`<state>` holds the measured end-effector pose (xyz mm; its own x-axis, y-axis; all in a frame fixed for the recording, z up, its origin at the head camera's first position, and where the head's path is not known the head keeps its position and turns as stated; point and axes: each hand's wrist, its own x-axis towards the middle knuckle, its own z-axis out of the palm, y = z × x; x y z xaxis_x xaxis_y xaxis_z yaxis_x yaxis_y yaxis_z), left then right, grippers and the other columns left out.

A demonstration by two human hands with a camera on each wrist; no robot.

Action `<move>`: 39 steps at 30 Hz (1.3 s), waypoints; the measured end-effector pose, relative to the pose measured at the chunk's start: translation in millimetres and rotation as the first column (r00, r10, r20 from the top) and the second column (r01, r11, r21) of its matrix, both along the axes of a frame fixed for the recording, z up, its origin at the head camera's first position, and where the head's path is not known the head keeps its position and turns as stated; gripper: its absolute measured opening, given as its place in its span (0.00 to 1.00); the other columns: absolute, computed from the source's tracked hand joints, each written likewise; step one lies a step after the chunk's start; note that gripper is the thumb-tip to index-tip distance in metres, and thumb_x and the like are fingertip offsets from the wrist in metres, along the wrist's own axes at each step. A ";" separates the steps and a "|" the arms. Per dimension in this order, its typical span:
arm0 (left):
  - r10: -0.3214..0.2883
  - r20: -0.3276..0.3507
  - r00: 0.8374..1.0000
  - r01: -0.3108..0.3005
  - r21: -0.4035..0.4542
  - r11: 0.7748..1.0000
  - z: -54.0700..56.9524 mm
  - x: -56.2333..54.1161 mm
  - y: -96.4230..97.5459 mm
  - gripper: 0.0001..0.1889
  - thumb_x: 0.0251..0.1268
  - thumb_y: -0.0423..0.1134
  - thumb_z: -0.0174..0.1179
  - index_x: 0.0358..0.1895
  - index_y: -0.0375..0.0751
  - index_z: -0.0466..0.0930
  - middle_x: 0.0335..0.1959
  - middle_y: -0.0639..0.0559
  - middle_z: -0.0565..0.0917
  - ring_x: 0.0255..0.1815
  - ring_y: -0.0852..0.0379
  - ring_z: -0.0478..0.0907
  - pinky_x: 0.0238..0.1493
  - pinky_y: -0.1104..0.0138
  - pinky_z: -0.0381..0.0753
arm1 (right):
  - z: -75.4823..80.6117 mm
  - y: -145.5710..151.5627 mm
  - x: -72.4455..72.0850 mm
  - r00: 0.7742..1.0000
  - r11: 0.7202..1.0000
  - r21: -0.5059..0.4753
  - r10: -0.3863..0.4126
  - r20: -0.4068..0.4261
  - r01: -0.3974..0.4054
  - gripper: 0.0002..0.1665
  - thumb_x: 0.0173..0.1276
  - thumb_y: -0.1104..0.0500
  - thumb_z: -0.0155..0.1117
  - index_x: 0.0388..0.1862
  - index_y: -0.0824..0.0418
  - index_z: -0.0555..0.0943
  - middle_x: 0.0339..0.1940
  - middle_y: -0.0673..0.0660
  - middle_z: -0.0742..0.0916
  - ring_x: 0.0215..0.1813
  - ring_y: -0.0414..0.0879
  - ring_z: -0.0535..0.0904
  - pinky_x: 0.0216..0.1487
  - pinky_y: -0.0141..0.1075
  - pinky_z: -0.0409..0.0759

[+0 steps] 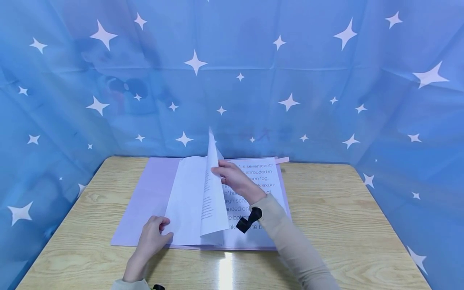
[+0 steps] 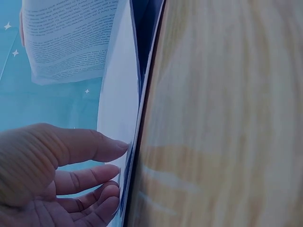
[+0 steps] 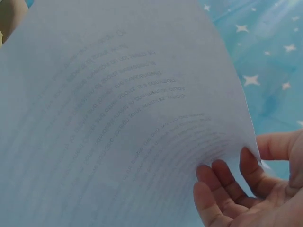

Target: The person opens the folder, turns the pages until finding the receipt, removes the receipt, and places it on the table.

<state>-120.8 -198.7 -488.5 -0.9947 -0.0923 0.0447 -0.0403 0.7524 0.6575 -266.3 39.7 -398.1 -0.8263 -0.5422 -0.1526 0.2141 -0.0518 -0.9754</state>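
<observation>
An open lilac folder (image 1: 156, 189) lies on the table with white sheets inside. A printed page (image 1: 214, 193) stands raised near the fold, bent along its length. My right hand (image 1: 235, 179) pinches this page near its outer edge; in the right wrist view thumb and index finger (image 3: 251, 172) meet at the edge, and faint print shows on the page. At the lower left of the folder, my left hand (image 1: 154, 237) rests on the blank left sheet (image 1: 185, 201), fingers loosely bent. In the left wrist view its thumb (image 2: 102, 146) touches the sheet's edge.
Under the raised page, a sheet with large print (image 1: 253, 201) lies on the folder's right side. A pink tab (image 1: 282, 160) sticks out at the top right. The wooden table (image 1: 333, 217) meets a blue star-patterned curtain (image 1: 246, 100) behind and at both sides.
</observation>
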 end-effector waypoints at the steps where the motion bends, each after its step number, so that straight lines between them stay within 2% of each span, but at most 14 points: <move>1: -0.002 0.000 1.000 0.002 -0.001 1.000 0.1 0.1 0.2 0.16 0.42 0.25 0.67 0.39 0.25 0.79 0.30 0.47 0.73 0.31 0.54 0.69 0.32 0.66 0.73 | -1.1 -1.4 -0.5 1.000 1.000 0.000 0.000 0.000 0.000 0.23 0.69 0.64 0.50 0.62 0.70 0.69 0.45 0.57 0.81 0.44 0.43 0.78 0.52 0.39 0.73; 8: -0.017 -0.024 1.000 0.017 0.012 1.000 2.6 0.2 4.1 0.14 0.45 0.28 0.68 0.39 0.27 0.79 0.30 0.47 0.74 0.30 0.56 0.70 0.32 0.66 0.73 | -7.3 -10.3 -2.0 1.000 1.000 0.013 -0.008 0.002 0.008 0.21 0.69 0.64 0.51 0.59 0.70 0.70 0.44 0.57 0.82 0.44 0.43 0.78 0.54 0.41 0.72; 11: -0.035 -0.064 0.997 0.037 0.032 0.999 5.1 0.5 7.4 0.14 0.46 0.28 0.67 0.39 0.27 0.79 0.31 0.47 0.75 0.30 0.56 0.71 0.32 0.67 0.74 | -8.2 -14.0 -1.1 1.000 1.000 0.022 -0.022 0.011 0.021 0.21 0.68 0.64 0.51 0.58 0.70 0.71 0.43 0.56 0.82 0.43 0.43 0.78 0.55 0.41 0.72; 14: -0.046 -0.139 0.989 0.052 0.040 0.998 8.3 0.0 11.4 0.13 0.46 0.27 0.68 0.38 0.28 0.80 0.31 0.47 0.77 0.29 0.57 0.71 0.30 0.68 0.74 | -8.8 -17.8 -0.1 0.999 0.999 0.034 -0.030 0.013 0.030 0.20 0.67 0.64 0.52 0.57 0.70 0.72 0.42 0.56 0.82 0.43 0.43 0.78 0.56 0.42 0.71; 16: -0.050 -0.209 0.977 0.061 0.044 0.997 11.4 -0.6 14.3 0.13 0.45 0.27 0.68 0.37 0.28 0.80 0.30 0.47 0.78 0.28 0.57 0.72 0.30 0.68 0.75 | -9.0 -20.1 0.6 0.999 0.999 0.042 -0.032 0.015 0.032 0.20 0.67 0.63 0.53 0.57 0.69 0.72 0.42 0.55 0.82 0.43 0.43 0.78 0.56 0.42 0.71; 20: -0.059 -0.332 0.941 0.085 0.062 0.994 22.3 -1.4 22.2 0.12 0.44 0.25 0.68 0.36 0.29 0.80 0.29 0.45 0.79 0.27 0.55 0.75 0.30 0.67 0.79 | -11.0 -24.7 1.2 0.999 0.998 0.053 -0.031 0.013 0.030 0.19 0.68 0.63 0.53 0.55 0.69 0.73 0.42 0.56 0.82 0.43 0.43 0.78 0.56 0.42 0.71; 26: -0.054 -0.443 0.895 0.110 0.102 0.989 42.9 0.8 41.0 0.12 0.46 0.25 0.68 0.36 0.28 0.80 0.30 0.45 0.80 0.27 0.55 0.76 0.29 0.68 0.81 | -14.8 -32.8 1.4 0.999 0.996 0.078 -0.041 0.012 0.040 0.17 0.67 0.62 0.54 0.54 0.67 0.75 0.43 0.55 0.82 0.44 0.44 0.78 0.56 0.43 0.70; 31: -0.025 -0.516 0.856 0.098 0.115 0.988 56.8 4.2 57.2 0.13 0.45 0.28 0.70 0.36 0.30 0.80 0.29 0.48 0.79 0.26 0.54 0.77 0.29 0.68 0.80 | -16.9 -39.6 2.3 0.998 0.994 0.093 -0.066 0.011 0.065 0.17 0.67 0.60 0.55 0.53 0.66 0.76 0.42 0.55 0.83 0.44 0.44 0.78 0.55 0.42 0.71; 36: -0.018 -0.543 0.840 0.073 0.080 0.994 64.6 7.8 69.8 0.18 0.41 0.35 0.73 0.37 0.31 0.79 0.30 0.49 0.78 0.27 0.56 0.75 0.29 0.67 0.78 | -19.6 -44.8 4.0 0.996 0.991 0.100 -0.090 0.003 0.089 0.16 0.66 0.61 0.55 0.49 0.68 0.76 0.40 0.54 0.83 0.42 0.42 0.77 0.52 0.40 0.73; 39: -0.020 -0.531 0.847 0.061 0.060 0.996 65.0 9.5 75.3 0.22 0.39 0.37 0.74 0.38 0.30 0.78 0.31 0.47 0.77 0.28 0.56 0.74 0.28 0.65 0.77 | -21.4 -48.4 5.0 0.995 0.990 0.105 -0.098 0.001 0.097 0.15 0.66 0.61 0.55 0.49 0.68 0.76 0.39 0.54 0.82 0.41 0.42 0.78 0.51 0.39 0.75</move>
